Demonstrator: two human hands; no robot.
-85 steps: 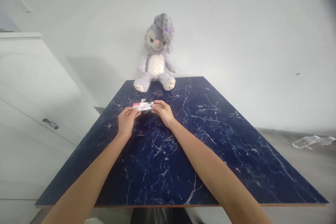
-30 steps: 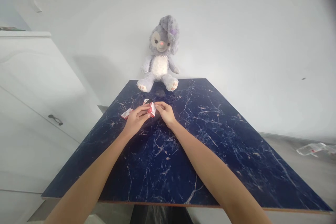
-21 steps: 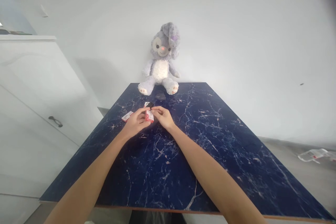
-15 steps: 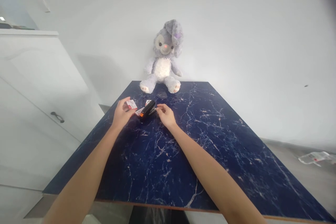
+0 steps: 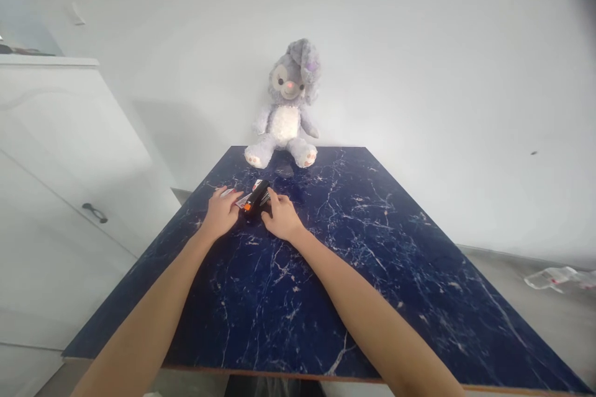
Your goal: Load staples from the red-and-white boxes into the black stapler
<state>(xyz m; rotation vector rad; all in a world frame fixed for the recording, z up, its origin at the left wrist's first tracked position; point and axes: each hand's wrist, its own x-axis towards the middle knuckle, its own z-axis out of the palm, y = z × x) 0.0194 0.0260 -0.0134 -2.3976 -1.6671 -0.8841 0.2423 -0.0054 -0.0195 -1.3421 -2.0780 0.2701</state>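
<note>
My left hand [image 5: 220, 214] lies palm down at the left of a small cluster on the table, its fingers stretched over a small white-and-red box [image 5: 228, 192] and partly hiding it. A black oblong thing with an orange end [image 5: 258, 196] rests at a slant in the middle of the cluster; its exact kind is unclear. At its right side is my right hand [image 5: 282, 217], index finger reaching to its upper part and thumb apart, lower down. Flat white printed pieces [image 5: 242, 201] stick out beside the black thing. Thin dark or metallic pieces show by my right index finger.
A grey plush rabbit [image 5: 286, 105] sits at the far edge of the blue marbled table [image 5: 372, 273], against the white wall. To the left stands a white cabinet [image 5: 56, 167] with a dark handle. Clear plastic packaging [image 5: 556, 278] lies on the floor at right.
My left hand has turned from pinching the white-and-red box to lying over it. My right hand has moved in against the black thing, its index finger now extended. The view has shifted slightly.
</note>
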